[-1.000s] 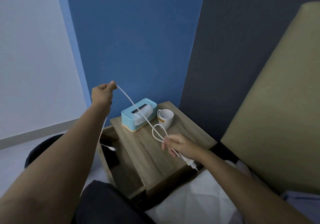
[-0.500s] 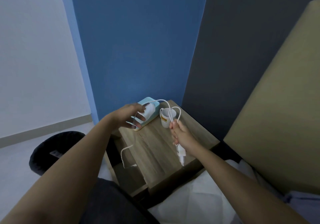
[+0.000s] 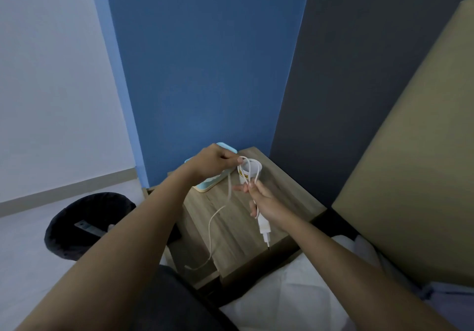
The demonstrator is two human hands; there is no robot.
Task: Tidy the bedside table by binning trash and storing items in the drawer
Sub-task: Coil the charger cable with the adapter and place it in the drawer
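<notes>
A white charger cable [image 3: 210, 228] is held over the wooden bedside table [image 3: 287, 200]. My right hand [image 3: 264, 203] grips the cable loops together with the white plug adapter [image 3: 264, 228], whose prongs point down. My left hand [image 3: 214, 161] pinches the cable just above the white mug [image 3: 250, 173]. The cable's free end hangs down into the open drawer [image 3: 184, 261] at the table's left. A light blue tissue box [image 3: 205, 185] lies mostly hidden under my left hand.
A black waste bin [image 3: 84, 225] stands on the floor to the left of the table. A tan headboard [image 3: 410, 176] rises on the right, with white bedding [image 3: 295, 297] below. Blue and dark grey walls meet behind the table.
My left hand came down from high on the left to the mug, bringing the stretched cable in as another loop. My right hand rose slightly with the plug. The view shifted, showing more of the bin.
</notes>
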